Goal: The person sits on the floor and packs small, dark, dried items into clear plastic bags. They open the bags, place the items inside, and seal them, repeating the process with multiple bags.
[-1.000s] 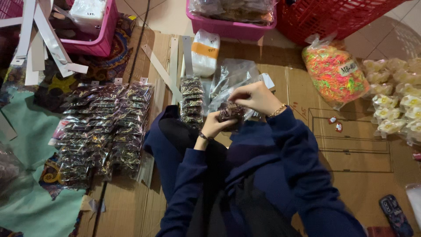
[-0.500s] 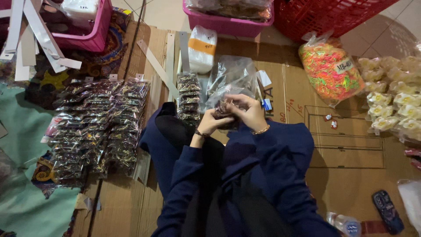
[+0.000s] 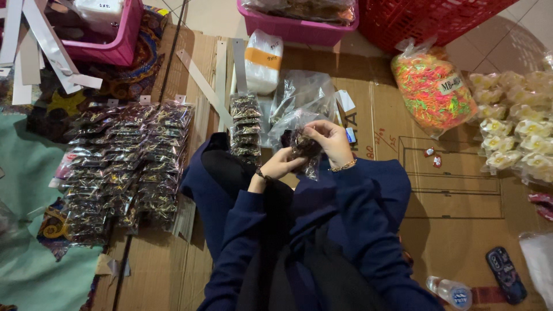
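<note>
Both hands have drawn a little closer to the body since a second ago, and the right hand [image 3: 329,140], which was then lifted above the packet, now sits level with it, fingertips pinching its top edge. That small clear plastic packet filled with dark brown pieces [image 3: 303,147] hangs between the two hands, over the lap and the cardboard-covered floor [image 3: 461,230]. Left hand [image 3: 282,165] cups the packet from below, its grip closed on the lower part; the right grip is clenched on the upper rim. A loose crinkled clear plastic bag [image 3: 302,95] lies just beyond the hands, touching the packet's far side as far as can be told. To the left of the left hand stands a short column of filled dark packets [image 3: 246,125], and farther left a wide spread of the same glossy packets [image 3: 129,161] covers the floor. Beyond the hands sits a white roll of plastic bags with an orange band [image 3: 261,61], and behind it a pink plastic basket [image 3: 299,26]. Well to the right of the right hand lies a clear bag of neon orange, green and pink elastic bands [image 3: 435,92], with pale yellow flower-shaped pieces [image 3: 518,138] past it. Near the right elbow lie a dark phone [image 3: 506,275] and a small plastic water bottle [image 3: 452,291].
</note>
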